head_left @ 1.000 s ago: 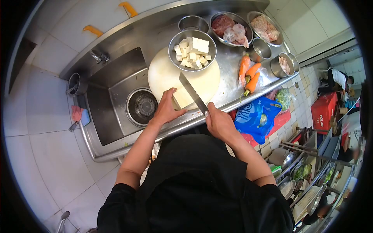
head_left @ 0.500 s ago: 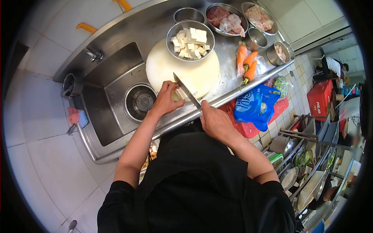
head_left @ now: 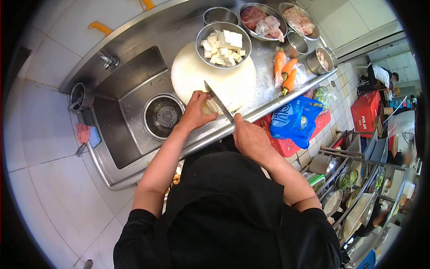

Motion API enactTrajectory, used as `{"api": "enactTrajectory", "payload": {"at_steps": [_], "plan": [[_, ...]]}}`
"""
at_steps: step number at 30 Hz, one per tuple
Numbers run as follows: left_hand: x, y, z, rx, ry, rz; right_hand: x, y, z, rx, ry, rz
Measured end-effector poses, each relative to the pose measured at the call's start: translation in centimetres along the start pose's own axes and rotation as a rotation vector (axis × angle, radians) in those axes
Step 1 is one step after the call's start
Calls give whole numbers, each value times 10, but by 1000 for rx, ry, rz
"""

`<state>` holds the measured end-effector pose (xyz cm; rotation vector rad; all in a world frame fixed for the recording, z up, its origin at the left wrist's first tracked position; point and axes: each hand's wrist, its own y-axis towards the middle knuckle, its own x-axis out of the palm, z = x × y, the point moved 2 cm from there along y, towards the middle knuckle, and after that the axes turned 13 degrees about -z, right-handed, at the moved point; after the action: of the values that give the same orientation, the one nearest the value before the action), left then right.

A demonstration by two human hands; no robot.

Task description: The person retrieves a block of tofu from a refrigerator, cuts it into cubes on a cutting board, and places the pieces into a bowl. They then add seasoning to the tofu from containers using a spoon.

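My right hand (head_left: 251,138) is closed round the handle of a kitchen knife (head_left: 218,102), its blade slanting up and left over the near part of a round white cutting board (head_left: 186,71). Beside the blade, my left hand (head_left: 197,111) grips a pale block of tofu (head_left: 212,106) with bent fingers, partly covering it. The blade lies right along the tofu's right side. At the far side of the board, a steel bowl (head_left: 200,56) holds many white tofu cubes (head_left: 227,42).
Left of the board is a steel sink (head_left: 130,96) with a round pot (head_left: 163,117) in it. Carrots (head_left: 289,80), bowls of raw meat (head_left: 268,28) and small steel containers stand right. A blue bag (head_left: 291,121) hangs below the counter edge (head_left: 264,114).
The view has shifted slightly. Both hands stay at the tofu and the knife, with the blade in nearly the same place beside the left fingers.
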<state>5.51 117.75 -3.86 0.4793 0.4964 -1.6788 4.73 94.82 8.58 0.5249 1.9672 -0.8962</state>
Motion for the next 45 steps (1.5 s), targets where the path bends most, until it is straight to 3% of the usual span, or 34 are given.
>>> {"api": "enactTrajectory", "payload": {"at_steps": [8, 10, 13, 23, 29, 35, 45], "plan": [[2, 2, -4, 4, 12, -3, 24, 24, 9, -8, -21, 6], [2, 2, -2, -15, 2, 6, 42, 37, 13, 118, 2, -128], [5, 2, -7, -20, 10, 6, 69, 43, 25, 133, 28, -78], [12, 1, -3, -38, 52, 17, 13, 16, 15, 6, 179, 95], [24, 14, 9, 54, 201, 132, -7, 3, 35, 96, 108, 68], [28, 31, -2, 18, 42, 38, 2, 8, 36, 76, 140, 14], [25, 32, 1, 42, 96, 77, -14, 12, 28, 70, 94, -83]]}}
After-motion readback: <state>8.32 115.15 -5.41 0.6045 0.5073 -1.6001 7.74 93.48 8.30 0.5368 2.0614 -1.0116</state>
